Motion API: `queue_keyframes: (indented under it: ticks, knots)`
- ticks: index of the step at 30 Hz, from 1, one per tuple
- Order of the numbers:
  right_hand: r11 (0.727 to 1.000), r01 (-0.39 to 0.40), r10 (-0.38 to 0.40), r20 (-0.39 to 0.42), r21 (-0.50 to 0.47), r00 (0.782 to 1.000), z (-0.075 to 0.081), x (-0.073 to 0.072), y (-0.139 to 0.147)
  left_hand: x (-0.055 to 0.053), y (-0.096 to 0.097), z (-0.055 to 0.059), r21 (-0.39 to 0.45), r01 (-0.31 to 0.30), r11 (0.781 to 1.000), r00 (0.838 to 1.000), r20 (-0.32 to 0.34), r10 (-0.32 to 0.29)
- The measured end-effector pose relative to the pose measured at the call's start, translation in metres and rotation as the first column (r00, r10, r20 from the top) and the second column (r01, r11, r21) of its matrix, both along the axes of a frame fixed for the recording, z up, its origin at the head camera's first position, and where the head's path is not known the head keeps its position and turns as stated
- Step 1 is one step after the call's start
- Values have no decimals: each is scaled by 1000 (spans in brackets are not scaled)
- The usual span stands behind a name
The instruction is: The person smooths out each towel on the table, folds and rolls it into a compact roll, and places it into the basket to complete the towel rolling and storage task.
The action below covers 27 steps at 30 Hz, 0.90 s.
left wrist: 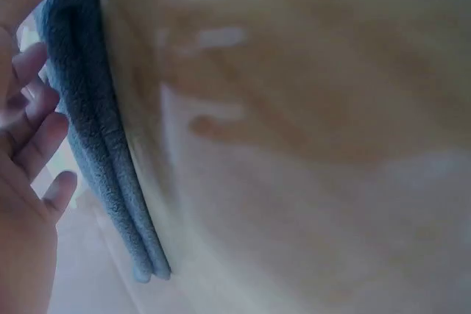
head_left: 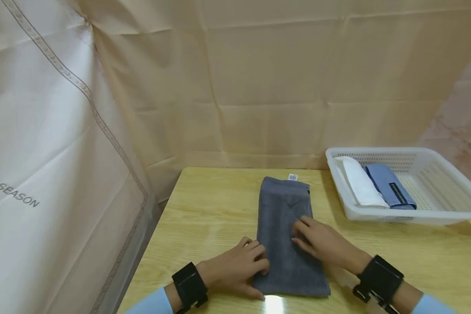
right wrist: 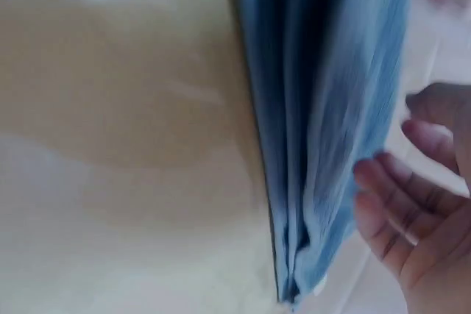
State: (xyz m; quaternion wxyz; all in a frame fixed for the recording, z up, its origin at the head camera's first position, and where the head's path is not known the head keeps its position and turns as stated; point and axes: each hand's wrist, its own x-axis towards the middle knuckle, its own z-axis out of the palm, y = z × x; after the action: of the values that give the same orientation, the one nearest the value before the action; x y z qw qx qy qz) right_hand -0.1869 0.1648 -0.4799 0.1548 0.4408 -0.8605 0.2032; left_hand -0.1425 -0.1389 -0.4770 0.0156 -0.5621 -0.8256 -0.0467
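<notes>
A grey towel (head_left: 284,244), folded into a long strip, lies on the table with a small white tag (head_left: 292,177) at its far end. My left hand (head_left: 237,266) is at the towel's near left edge, its fingers loosely bent and holding nothing. In the left wrist view, the towel's folded edge (left wrist: 110,145) runs beside these fingers. My right hand (head_left: 323,242) is over the towel's right side, fingers loosely bent. The right wrist view shows several stacked layers of towel (right wrist: 316,137) and no cloth pinched by the right fingers; whether they touch it, I cannot tell.
A white perforated basket (head_left: 451,214) stands at the right of the wooden table (head_left: 212,205). Inside its left part lie a folded white cloth (head_left: 361,183) and a folded blue cloth (head_left: 388,185). Beige fabric (head_left: 267,87) hangs behind the table, pale fabric (head_left: 55,152) at left.
</notes>
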Motion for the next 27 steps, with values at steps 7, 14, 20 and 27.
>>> queue_keyframes:
  ticks: [7, 14, 20, 27]
  knots:
    - [989, -125, 119, 73, 80, 990, -8, 77, 25, 6, -9, 1, 25, 59, 998, 995, -87, -57]
    - [988, -99, 109, -81, 119, 991, -19, 87, 34, 10, -5, 3, -10, 21, 1000, 999, -32, -22]
    - [997, -20, 39, 272, -70, 961, -13, 80, 34, 7, -4, 7, 10, -102, 995, 964, 247, 96]
    - [967, 153, -19, 543, -203, 840, -15, 68, 29, -2, -2, 4, 132, -192, 972, 868, 485, 105]
